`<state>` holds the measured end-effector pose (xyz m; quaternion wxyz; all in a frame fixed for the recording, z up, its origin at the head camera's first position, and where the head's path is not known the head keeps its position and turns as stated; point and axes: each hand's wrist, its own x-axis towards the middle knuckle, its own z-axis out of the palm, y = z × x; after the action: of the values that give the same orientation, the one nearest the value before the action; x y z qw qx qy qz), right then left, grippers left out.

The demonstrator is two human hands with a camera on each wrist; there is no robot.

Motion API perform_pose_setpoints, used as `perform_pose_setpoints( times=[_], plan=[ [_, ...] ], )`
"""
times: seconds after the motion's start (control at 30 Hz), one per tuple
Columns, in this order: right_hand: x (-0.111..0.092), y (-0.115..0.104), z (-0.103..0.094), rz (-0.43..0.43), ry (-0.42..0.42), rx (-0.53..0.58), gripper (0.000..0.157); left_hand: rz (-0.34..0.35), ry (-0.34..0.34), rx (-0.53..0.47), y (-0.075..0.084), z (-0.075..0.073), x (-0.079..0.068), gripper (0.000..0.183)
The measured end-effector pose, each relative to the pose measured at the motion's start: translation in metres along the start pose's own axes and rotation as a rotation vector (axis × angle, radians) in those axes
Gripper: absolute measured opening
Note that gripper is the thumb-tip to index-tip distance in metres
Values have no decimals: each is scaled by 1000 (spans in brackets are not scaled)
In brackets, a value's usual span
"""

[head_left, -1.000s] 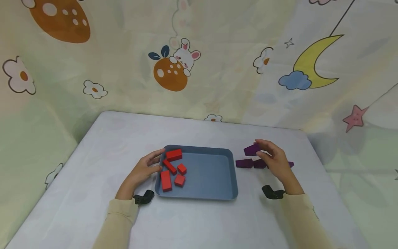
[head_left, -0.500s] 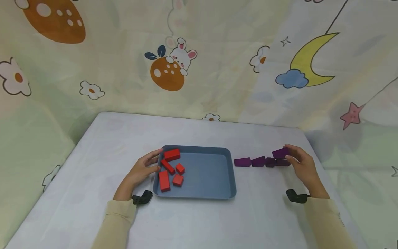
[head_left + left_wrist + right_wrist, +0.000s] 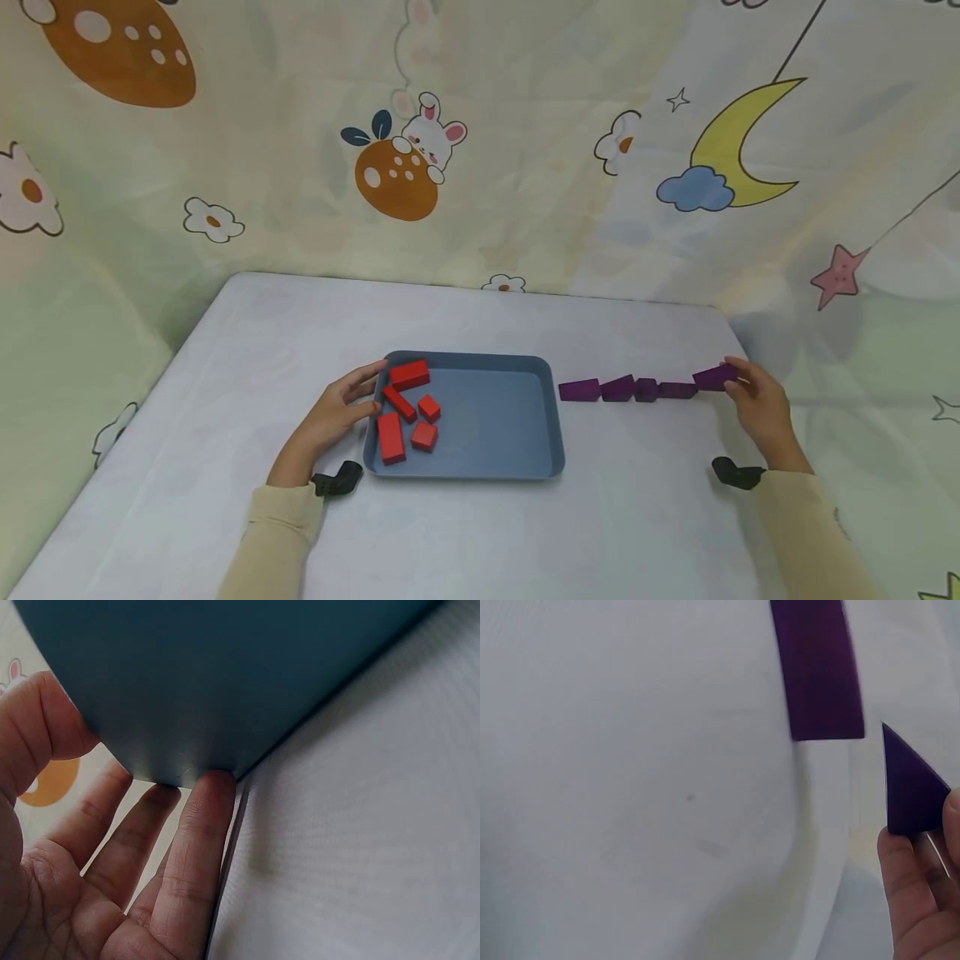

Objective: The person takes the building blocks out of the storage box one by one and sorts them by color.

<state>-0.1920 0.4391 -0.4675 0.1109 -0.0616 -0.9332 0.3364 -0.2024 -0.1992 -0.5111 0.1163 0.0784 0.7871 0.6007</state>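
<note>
My right hand [image 3: 763,414] pinches a purple block [image 3: 711,378] between thumb and fingers at the right end of a row of purple blocks. In the right wrist view the held block [image 3: 911,796] looks wedge-shaped, apart from a flat purple block [image 3: 819,671]. The row runs from a long purple block [image 3: 579,390] beside the tray to another purple block [image 3: 677,391] by the held one. My left hand [image 3: 332,419] touches the left side of a blue-grey tray [image 3: 495,425]. Its fingertips rest against the outer wall [image 3: 187,705] in the left wrist view, thumb at the rim.
Several red blocks lie in the tray's left part, among them a tall red block [image 3: 391,438] and a small red cube [image 3: 424,436]. A white cloth covers the table [image 3: 480,542]. Behind it hangs a patterned curtain [image 3: 525,192]. The right hand is near the table's right edge.
My right hand has carried the purple block rightward along the row, then lowered it to the row's right end. The left hand stays at the tray; the view has shifted slightly.
</note>
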Motion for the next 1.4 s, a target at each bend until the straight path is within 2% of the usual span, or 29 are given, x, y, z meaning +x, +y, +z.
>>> perform_pose_setpoints(
  times=[0.13, 0.3, 0.43, 0.6, 0.7, 0.8, 1.0, 1.2, 1.3, 1.4],
  plan=[
    [1, 8, 2, 69, -8, -17, 45, -2, 0, -2, -1, -1, -1, 75],
    [3, 14, 4, 147, -64, -32, 47, 7, 5, -5, -3, -1, -1, 74],
    [3, 18, 6, 158, -83, -37, 47, 17, 1, -9, -4, -1, -2, 74],
    [2, 19, 8, 143, -69, -45, 50, 10, 2, -6, -3, -1, -3, 74],
    [1, 16, 7, 156, -65, -35, 54, 3, 4, -2, -2, -2, -3, 74],
    [1, 10, 6, 204, -51, -7, 56, 0, 4, -5, -2, -2, -2, 75],
    [2, -12, 7, 289, 24, 54, 58, -20, 11, -12, -1, -3, -1, 74],
    [-2, -39, 15, 241, 62, 98, 54, -21, 8, -18, -2, -2, 0, 73],
    [-7, -54, 22, 197, 60, 107, 52, -11, 5, -21, -3, -2, 1, 73],
    [-14, -69, 28, 116, 50, 111, 50, 0, 1, -22, -5, -2, 2, 73]
  ],
)
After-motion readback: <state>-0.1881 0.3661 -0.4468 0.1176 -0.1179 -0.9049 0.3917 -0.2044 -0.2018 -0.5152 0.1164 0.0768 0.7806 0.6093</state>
